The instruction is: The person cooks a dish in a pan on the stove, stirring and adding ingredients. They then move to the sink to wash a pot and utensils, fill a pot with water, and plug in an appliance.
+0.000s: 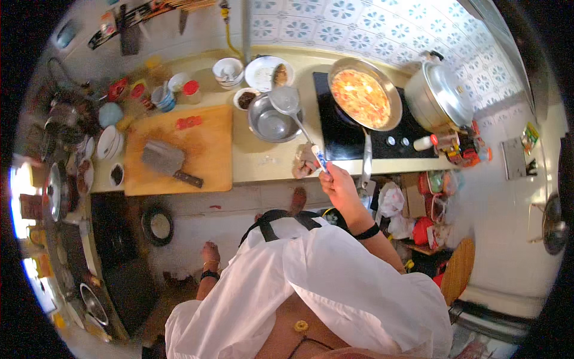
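My right hand (340,186) grips the blue-and-white handle of a metal spatula (286,102). Its wide head is over the far rim of a stainless steel bowl (271,124); whether they touch, I cannot tell. Beneath the handle, a crumpled cloth (306,162) lies at the counter's front edge. On the black cooktop (329,139), a frying pan (394,105) contains a red and yellow tomato-and-egg-like mixture (362,99), its metal handle pointing towards me. My left hand (210,253) hangs low beside my body, away from the counter; its finger position is unclear.
A cleaver (163,158) and red pieces (188,122) lie on a wooden cutting board (215,148). Bowls (228,72) and a white plate (259,74) stand behind the steel bowl. A lidded aluminium pot (423,101) is right of the pan, with condiment containers (462,146) nearby.
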Demonstrator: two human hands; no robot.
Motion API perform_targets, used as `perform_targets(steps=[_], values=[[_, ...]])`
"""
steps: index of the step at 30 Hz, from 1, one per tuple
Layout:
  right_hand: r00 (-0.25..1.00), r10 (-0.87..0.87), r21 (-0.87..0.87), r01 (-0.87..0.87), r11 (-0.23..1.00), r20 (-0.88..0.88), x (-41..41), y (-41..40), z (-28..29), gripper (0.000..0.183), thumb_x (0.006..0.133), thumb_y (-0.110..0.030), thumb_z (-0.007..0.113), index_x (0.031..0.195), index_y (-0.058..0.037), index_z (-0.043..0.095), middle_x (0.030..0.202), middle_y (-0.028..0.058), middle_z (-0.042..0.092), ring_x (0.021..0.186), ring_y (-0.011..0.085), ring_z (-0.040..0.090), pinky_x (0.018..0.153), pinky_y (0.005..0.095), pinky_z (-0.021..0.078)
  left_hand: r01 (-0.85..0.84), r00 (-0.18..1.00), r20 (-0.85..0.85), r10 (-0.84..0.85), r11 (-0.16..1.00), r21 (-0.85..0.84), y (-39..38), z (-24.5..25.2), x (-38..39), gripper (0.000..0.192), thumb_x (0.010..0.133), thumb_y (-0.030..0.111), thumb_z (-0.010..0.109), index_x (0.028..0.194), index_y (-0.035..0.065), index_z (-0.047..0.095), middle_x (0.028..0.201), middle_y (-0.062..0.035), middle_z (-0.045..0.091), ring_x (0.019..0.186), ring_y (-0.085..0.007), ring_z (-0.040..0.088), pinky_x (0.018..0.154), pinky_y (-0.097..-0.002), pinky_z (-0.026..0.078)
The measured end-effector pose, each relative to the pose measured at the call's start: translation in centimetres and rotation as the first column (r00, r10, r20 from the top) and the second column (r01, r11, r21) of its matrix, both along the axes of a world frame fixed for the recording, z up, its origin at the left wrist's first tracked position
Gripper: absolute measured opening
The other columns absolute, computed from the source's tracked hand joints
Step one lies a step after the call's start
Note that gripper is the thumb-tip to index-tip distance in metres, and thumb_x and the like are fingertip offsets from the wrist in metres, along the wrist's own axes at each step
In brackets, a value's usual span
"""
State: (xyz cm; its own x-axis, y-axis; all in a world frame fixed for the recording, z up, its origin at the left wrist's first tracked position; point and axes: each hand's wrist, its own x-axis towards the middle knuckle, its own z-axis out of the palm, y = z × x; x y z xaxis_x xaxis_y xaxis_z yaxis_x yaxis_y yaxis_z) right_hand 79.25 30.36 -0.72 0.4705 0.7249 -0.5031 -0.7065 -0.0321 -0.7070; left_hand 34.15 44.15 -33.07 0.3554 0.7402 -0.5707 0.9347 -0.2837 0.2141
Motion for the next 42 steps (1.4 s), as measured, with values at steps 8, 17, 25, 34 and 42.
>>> perform_targets(steps=[8, 17, 25, 34, 42], values=[[0.948, 0.302, -0.009, -0.302, 0.953, 0.102, -3.4, 4.4, -1.9, 0.031, 0.087, -0.027, 0.046, 0.103, -0.0004, 0.049, 0.063, -0.0045, 0.038, 0.046, 0.0013, 0.028, 0.041, 0.0141, 0.0225, 0.166, 0.986, -0.047, -0.160, 0.965, 0.205, -3.5, -3.5, -3.8, 0.019, 0.080, 0.019, 0.047, 0.084, 0.0016, 0.053, 0.086, -0.0194, 0.056, 0.083, -0.0363, 0.053, 0.071, -0.0420, 0.044], [0.938, 0.334, -0.021, -0.334, 0.942, 0.086, -8.2, 14.8, -10.2, 0.025, 0.086, -0.027, 0.047, 0.095, -0.0036, 0.049, 0.063, -0.0017, 0.041, 0.048, 0.0041, 0.032, 0.042, 0.0168, 0.0250, -0.392, 0.896, 0.294, 0.333, 0.904, 0.172, -8.6, -0.7, -5.8, 0.014, 0.075, 0.011, 0.048, 0.084, 0.0014, 0.051, 0.084, -0.0190, 0.055, 0.081, -0.0350, 0.053, 0.069, -0.0413, 0.043], [0.938, 0.203, -0.145, -0.168, 0.975, 0.280, -10.9, 19.5, -15.7, 0.024, 0.085, -0.026, 0.048, 0.089, -0.0024, 0.048, 0.068, 0.0048, 0.050, 0.054, 0.0132, 0.044, 0.048, 0.0271, 0.0360, -0.481, 0.866, 0.186, 0.465, 0.876, 0.047, -13.7, -2.3, -13.3, 0.016, 0.076, 0.012, 0.049, 0.086, 0.0006, 0.051, 0.085, -0.0192, 0.055, 0.081, -0.0349, 0.053, 0.069, -0.0411, 0.043], [0.401, 0.452, -0.448, -0.109, 0.887, 0.797, -14.1, 21.3, -17.0, 0.020, 0.075, -0.022, 0.057, 0.079, -0.0038, 0.051, 0.065, 0.0112, 0.057, 0.061, 0.0253, 0.056, 0.056, 0.0377, 0.0425, -0.329, 0.935, 0.129, 0.330, 0.944, -0.024, -10.4, -3.5, -13.2, 0.018, 0.077, 0.013, 0.049, 0.088, -0.0003, 0.051, 0.087, -0.0193, 0.055, 0.081, -0.0348, 0.053, 0.069, -0.0410, 0.043], [0.448, 0.596, -0.354, -0.513, 0.782, 0.666, -11.2, 10.9, -14.2, 0.030, 0.079, -0.024, 0.052, 0.104, -0.0062, 0.051, 0.083, 0.0128, 0.059, 0.067, 0.0224, 0.058, 0.061, 0.0349, 0.0452, -0.267, 0.948, 0.160, 0.276, 0.961, -0.076, -8.4, -4.0, -10.3, 0.021, 0.077, 0.014, 0.049, 0.090, -0.0011, 0.052, 0.088, -0.0195, 0.056, 0.081, -0.0347, 0.054, 0.069, -0.0408, 0.043]])
